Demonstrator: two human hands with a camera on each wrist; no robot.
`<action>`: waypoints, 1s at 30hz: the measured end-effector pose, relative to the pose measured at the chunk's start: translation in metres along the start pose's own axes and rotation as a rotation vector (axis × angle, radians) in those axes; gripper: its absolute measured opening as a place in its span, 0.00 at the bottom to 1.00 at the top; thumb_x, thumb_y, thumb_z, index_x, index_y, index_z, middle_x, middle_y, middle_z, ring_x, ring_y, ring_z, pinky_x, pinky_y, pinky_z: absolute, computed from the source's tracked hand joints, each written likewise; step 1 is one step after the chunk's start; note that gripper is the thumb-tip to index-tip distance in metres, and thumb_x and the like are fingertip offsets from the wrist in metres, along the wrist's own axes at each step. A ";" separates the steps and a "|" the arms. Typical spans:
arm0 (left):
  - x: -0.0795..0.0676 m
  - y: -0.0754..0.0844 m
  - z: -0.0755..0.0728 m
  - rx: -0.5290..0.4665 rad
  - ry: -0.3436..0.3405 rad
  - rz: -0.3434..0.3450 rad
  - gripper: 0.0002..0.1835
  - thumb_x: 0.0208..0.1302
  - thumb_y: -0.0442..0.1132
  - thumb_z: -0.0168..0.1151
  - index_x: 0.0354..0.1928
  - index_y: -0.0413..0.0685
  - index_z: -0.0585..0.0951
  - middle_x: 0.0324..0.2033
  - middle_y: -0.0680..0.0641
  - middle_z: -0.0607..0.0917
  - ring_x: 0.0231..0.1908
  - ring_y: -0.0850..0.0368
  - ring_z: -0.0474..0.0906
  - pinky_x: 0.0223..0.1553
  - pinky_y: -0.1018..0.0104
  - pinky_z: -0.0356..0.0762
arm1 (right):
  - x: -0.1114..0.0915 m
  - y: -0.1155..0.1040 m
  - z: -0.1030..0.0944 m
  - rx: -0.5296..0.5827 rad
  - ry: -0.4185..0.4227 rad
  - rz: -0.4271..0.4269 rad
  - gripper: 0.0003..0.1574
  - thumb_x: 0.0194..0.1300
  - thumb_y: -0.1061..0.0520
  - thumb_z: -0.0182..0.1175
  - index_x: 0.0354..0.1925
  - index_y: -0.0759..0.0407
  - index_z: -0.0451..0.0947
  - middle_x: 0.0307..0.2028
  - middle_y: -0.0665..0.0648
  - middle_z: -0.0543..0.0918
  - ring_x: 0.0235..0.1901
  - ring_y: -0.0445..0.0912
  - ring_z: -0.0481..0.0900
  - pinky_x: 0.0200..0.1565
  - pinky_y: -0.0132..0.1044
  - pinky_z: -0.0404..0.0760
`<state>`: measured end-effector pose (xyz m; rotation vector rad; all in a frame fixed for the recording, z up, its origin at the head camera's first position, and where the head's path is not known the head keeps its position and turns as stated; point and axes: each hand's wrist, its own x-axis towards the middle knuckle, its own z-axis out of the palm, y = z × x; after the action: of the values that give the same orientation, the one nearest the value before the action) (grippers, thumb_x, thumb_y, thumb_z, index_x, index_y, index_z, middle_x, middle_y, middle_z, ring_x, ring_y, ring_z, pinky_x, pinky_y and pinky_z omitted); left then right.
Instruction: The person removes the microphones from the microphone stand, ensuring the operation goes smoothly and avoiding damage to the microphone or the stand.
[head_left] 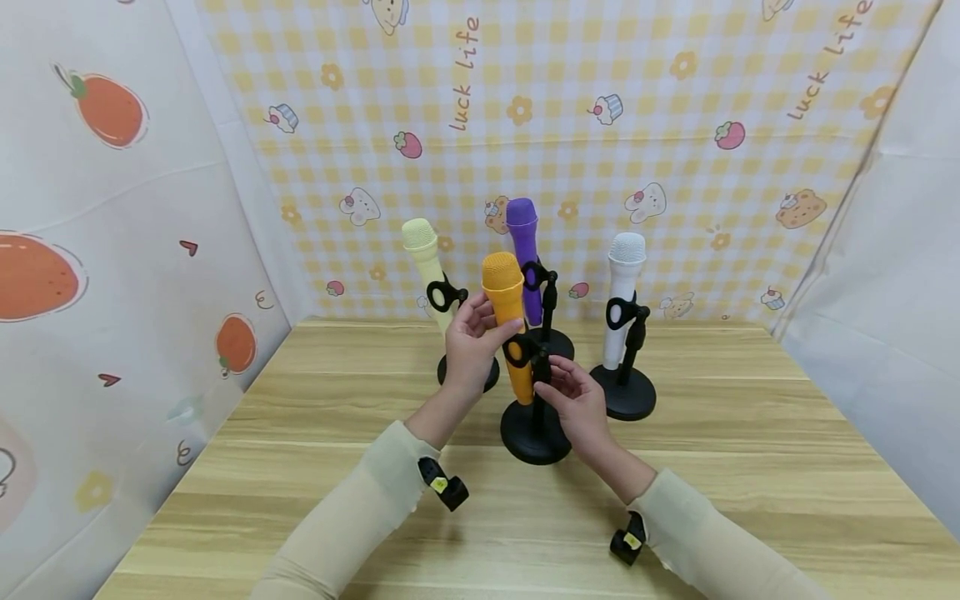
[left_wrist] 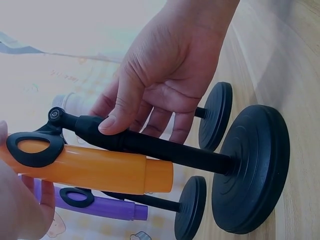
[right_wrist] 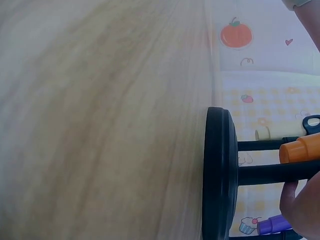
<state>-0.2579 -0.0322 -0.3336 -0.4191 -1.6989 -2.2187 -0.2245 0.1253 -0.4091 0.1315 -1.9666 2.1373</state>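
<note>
An orange microphone (head_left: 501, 273) sits tilted in the black clip of a microphone stand (head_left: 536, 446), whose round base rests on the table. My left hand (head_left: 472, 346) holds the microphone just below its head, thumb on the near side and fingers behind. Lower down, my right hand (head_left: 581, 404) pinches the stand's upright. In the left wrist view the right thumb lies along the black pole (left_wrist: 175, 152), close to the clip joint, and the orange handle (left_wrist: 105, 170) runs beside it. Only part of the right hand (right_wrist: 304, 207) shows at the right wrist view's edge.
Behind stand three more microphones on black stands: pale yellow (head_left: 420, 236) at left, partly covered by my left hand, purple (head_left: 522, 215) at the back, white (head_left: 626, 260) at right. A patterned cloth (head_left: 517, 142) hangs behind the wooden table (head_left: 712, 442), with white cloth at both sides.
</note>
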 end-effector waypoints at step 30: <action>0.004 -0.002 -0.006 -0.068 -0.008 -0.034 0.22 0.55 0.29 0.72 0.53 0.44 0.80 0.41 0.50 0.84 0.36 0.55 0.79 0.41 0.64 0.81 | 0.003 0.000 -0.003 -0.052 -0.071 -0.070 0.24 0.62 0.69 0.64 0.56 0.65 0.75 0.46 0.63 0.79 0.42 0.49 0.78 0.47 0.32 0.79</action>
<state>-0.2628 -0.0374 -0.3355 -0.4194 -1.6503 -2.3074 -0.2274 0.1286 -0.4085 0.2658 -2.0238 2.0629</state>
